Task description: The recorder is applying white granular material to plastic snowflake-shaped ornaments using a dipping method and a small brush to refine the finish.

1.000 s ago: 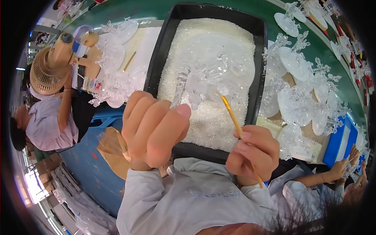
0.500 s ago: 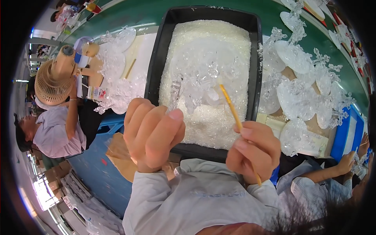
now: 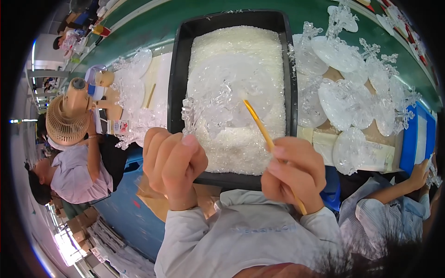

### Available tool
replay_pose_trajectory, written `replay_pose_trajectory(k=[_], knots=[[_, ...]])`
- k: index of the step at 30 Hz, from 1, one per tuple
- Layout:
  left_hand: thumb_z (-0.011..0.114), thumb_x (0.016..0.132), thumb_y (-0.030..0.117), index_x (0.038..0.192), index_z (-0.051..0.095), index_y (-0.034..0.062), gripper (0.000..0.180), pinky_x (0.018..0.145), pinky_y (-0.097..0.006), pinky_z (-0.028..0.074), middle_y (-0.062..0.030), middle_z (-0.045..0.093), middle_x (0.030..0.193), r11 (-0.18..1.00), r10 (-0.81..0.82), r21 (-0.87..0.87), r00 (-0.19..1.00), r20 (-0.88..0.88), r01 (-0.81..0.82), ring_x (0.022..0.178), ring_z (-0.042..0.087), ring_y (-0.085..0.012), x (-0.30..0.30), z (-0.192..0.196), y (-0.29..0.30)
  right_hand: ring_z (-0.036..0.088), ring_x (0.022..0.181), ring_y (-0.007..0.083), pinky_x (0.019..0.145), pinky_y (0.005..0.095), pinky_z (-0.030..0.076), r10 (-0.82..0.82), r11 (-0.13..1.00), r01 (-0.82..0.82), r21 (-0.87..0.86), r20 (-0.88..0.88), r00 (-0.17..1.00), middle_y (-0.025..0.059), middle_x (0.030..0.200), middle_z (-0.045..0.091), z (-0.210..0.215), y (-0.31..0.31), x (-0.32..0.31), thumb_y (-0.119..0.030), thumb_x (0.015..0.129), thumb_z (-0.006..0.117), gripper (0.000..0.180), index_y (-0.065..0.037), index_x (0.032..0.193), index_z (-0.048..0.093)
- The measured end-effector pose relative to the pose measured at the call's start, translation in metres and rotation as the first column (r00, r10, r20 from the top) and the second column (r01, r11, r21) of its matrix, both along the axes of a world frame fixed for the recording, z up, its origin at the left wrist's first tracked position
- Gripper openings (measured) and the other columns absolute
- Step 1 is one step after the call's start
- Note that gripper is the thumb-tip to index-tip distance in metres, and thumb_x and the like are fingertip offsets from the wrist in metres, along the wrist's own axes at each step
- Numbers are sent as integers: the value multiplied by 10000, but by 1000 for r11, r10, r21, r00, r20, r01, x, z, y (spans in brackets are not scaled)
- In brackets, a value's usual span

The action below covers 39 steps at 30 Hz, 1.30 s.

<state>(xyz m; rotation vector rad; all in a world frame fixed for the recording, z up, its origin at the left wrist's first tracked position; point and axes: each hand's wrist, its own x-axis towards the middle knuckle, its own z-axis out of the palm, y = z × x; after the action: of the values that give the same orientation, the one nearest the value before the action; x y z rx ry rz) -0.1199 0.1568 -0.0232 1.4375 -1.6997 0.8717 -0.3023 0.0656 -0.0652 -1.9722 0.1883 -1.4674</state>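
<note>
My left hand [image 3: 175,163] is closed, with thumb and fingers pinched on the end of a clear plastic ornament [image 3: 188,113]. The ornament has intricate see-through parts and extends over the tray; a pale round disc [image 3: 252,76] lies behind it, and I cannot tell whether the two are joined. In my right hand [image 3: 296,173] is a thin paintbrush [image 3: 260,125] with a yellow handle. Its pale tip points up and left, over the disc. Whether the bristles touch anything is unclear.
A black tray [image 3: 288,88] full of clear glittering flakes stands on the green table [image 3: 143,23]. Clear ornaments on discs [image 3: 345,104] crowd its right side, more [image 3: 132,88] its left. A tan fan [image 3: 69,116] and a seated person are left, a blue bin [image 3: 415,139] and another person right.
The whole view has shifted, so the tray sits further left in it. My left hand and the ornament's end have moved slightly left relative to the tray. Both grips look unchanged.
</note>
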Motion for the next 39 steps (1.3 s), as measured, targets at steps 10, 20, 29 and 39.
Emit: replay_pose_trajectory(k=[10,20,29,39], knots=[[538,889,-64,1066,526,-64,178,435,-305,314,-101,510,644,999,-25,-37,998,54,27,488,399,-182,5,-1,3,617,740,272,633,340,527,-46,998,48,-39,72,996,147,1043,560,-4,-3,-3,100,743,590,295,-68,982,549],[525,798,-115,973,526,1,209,455,-330,349,-94,510,642,999,37,27,994,106,-40,474,398,-213,-5,3,8,615,766,279,628,339,516,-64,998,64,-11,20,998,134,1029,557,-1,-2,-7,86,754,571,294,-80,996,542],[674,696,-68,1072,595,46,401,527,-333,401,-73,565,747,994,79,74,996,39,-82,575,492,-210,-1,2,9,575,710,266,586,357,469,-20,1000,20,-15,-5,1000,106,964,534,-1,1,-15,-101,856,656,157,-88,967,545],[654,729,-119,975,647,-34,260,451,-259,354,-75,610,687,989,145,-14,973,-181,-150,485,471,-160,17,7,2,523,653,256,543,353,427,-11,990,50,-136,271,962,136,941,525,-15,-4,4,-240,910,651,235,-37,923,534]])
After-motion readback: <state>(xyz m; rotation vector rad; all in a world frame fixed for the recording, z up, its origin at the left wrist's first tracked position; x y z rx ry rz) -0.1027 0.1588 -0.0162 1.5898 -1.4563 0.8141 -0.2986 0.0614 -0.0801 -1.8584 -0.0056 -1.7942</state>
